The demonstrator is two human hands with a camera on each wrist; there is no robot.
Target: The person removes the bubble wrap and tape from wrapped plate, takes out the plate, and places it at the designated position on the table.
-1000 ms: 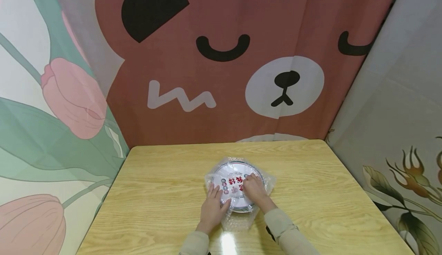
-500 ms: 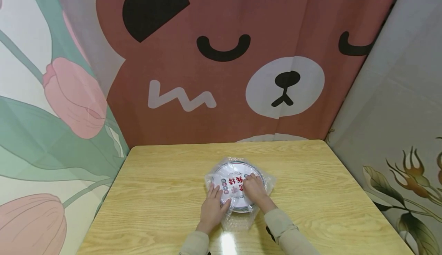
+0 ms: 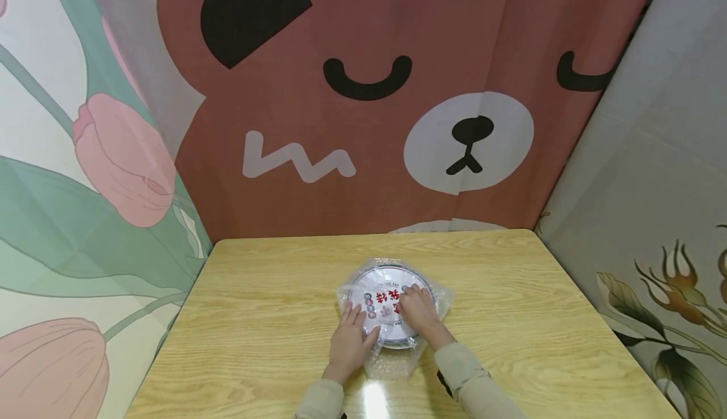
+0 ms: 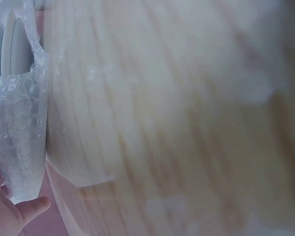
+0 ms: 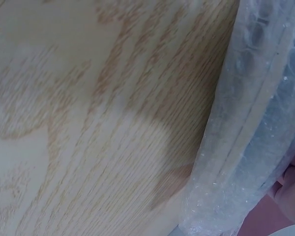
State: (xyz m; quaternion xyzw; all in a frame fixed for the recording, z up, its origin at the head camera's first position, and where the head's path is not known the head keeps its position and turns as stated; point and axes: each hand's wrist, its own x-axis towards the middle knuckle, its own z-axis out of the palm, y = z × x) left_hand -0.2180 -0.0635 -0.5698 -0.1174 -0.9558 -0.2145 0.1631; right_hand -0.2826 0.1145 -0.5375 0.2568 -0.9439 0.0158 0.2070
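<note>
On the yellow wooden surface (image 3: 272, 318), a round stack of white plates (image 3: 385, 310) in clear bubble wrap (image 3: 392, 364), under the spread left hand (image 3: 349, 342) on its near left and the bent right hand (image 3: 419, 312) on its right, cannot tell if pinching

Looks evenly lit in the head view, with white glare (image 3: 375, 400) low on the table (image 3: 261, 318). Blurs into pale haze in the left wrist view; in the right, shows sharper grain (image 5: 108, 83) and shadow beside the bubble wrap (image 5: 250, 108).
</note>
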